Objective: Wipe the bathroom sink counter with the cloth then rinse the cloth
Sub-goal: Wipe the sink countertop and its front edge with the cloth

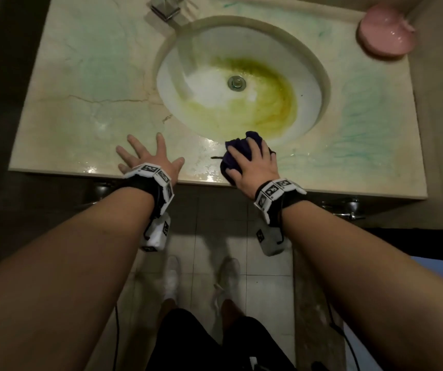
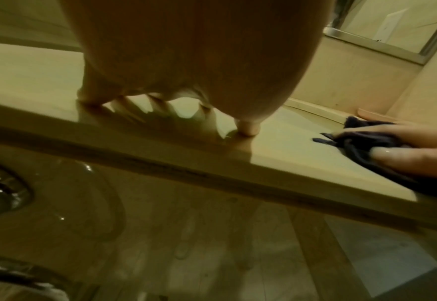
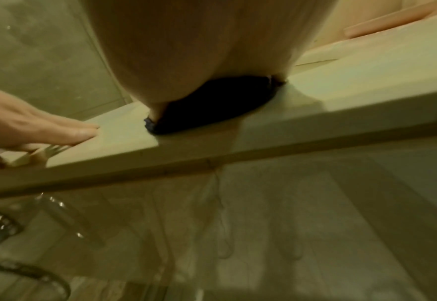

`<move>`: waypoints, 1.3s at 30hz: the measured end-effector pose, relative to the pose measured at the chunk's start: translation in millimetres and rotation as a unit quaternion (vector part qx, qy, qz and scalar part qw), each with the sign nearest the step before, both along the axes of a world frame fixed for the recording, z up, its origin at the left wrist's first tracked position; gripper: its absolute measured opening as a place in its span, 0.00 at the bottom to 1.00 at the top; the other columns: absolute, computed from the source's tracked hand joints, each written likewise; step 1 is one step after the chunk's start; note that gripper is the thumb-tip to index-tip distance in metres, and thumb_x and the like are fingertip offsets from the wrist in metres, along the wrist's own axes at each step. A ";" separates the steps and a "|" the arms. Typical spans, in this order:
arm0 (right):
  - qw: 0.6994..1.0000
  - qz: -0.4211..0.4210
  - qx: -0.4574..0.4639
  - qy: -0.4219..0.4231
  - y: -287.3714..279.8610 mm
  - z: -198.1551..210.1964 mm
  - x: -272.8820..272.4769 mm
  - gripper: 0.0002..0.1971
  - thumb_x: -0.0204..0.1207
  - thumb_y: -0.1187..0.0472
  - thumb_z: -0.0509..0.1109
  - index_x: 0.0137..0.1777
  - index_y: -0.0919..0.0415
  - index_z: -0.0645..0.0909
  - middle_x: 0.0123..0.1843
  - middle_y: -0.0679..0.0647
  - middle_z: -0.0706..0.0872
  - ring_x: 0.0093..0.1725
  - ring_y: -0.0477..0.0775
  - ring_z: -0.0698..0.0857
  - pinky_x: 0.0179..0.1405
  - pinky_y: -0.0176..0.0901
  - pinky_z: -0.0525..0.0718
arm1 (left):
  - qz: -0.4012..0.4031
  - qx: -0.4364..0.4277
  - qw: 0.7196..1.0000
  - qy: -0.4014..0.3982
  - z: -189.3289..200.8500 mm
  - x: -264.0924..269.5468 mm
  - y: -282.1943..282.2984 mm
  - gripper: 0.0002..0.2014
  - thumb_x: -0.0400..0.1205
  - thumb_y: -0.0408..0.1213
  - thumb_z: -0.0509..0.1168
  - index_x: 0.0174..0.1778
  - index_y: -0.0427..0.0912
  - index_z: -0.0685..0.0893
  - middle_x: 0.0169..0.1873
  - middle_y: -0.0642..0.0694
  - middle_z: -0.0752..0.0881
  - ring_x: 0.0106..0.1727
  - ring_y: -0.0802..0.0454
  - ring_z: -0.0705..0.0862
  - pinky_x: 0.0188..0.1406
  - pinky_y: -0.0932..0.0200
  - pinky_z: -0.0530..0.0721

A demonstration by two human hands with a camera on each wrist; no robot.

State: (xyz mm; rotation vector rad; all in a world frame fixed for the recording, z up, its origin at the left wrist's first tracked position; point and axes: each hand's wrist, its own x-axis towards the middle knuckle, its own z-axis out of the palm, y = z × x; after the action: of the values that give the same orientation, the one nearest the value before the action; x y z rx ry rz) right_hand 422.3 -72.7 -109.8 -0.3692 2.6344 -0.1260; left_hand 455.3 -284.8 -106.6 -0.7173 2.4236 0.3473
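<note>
Both hands rest on the front strip of the counter: the left hand lies flat with its fingers spread and straight, palm down on the wet stone and holding nothing, while the right hand is curled over a bunched dark purple cloth, fingers draped across its top and thumb tucked against its near side, pressing it onto the surface just in front of the basin rim. From the left wrist view the cloth sits wadded under the right hand close to the counter's front edge, and the right wrist view shows the same dark wad pinned beneath the palm. Beneath them the marble counter spreads wide, pale beige with a crack running across its left part, greenish-blue streaks along its right side and back, and glistening wet patches near the front edge. Set into it is the oval white sink, its bowl stained yellow-green around the right of a metal drain. A pink soap dish stands at the far right corner, and a chrome faucet sits behind the basin. Below, white shoes stand on a tiled floor.
</note>
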 end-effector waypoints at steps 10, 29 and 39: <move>0.993 0.115 0.009 -0.002 14.3 -2.0 11.9 0.30 0.81 0.38 0.54 0.82 0.35 0.50 0.86 0.52 0.41 0.83 0.65 0.38 0.81 0.65 0.40 | 0.030 -0.010 0.999 -0.022 9.4 -11.3 24.2 0.41 0.80 0.66 0.52 0.82 0.58 0.37 0.80 0.33 0.30 0.79 0.24 0.35 0.73 0.22 0.49; 1.000 -0.005 -0.015 -0.007 55.9 -1.8 -10.5 0.29 0.81 0.41 0.55 0.81 0.35 0.52 0.86 0.52 0.43 0.83 0.66 0.38 0.80 0.67 0.41 | 0.022 -0.002 1.000 -0.015 5.3 -15.4 64.2 0.40 0.82 0.64 0.51 0.83 0.56 0.38 0.80 0.32 0.31 0.79 0.23 0.34 0.73 0.23 0.48; 0.998 0.066 -0.014 0.012 53.4 -1.9 9.2 0.29 0.81 0.40 0.55 0.81 0.37 0.53 0.86 0.52 0.44 0.83 0.65 0.40 0.81 0.66 0.42 | 0.009 -0.003 1.000 -0.006 3.4 -14.8 66.3 0.38 0.81 0.66 0.49 0.82 0.59 0.37 0.80 0.33 0.30 0.78 0.23 0.33 0.72 0.21 0.48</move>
State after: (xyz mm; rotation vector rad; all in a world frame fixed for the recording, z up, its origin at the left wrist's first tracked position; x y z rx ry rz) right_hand 431.5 -19.3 -111.8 -0.5566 2.6256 -0.1160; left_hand 440.5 -218.4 -103.1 -0.7410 2.4097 0.3430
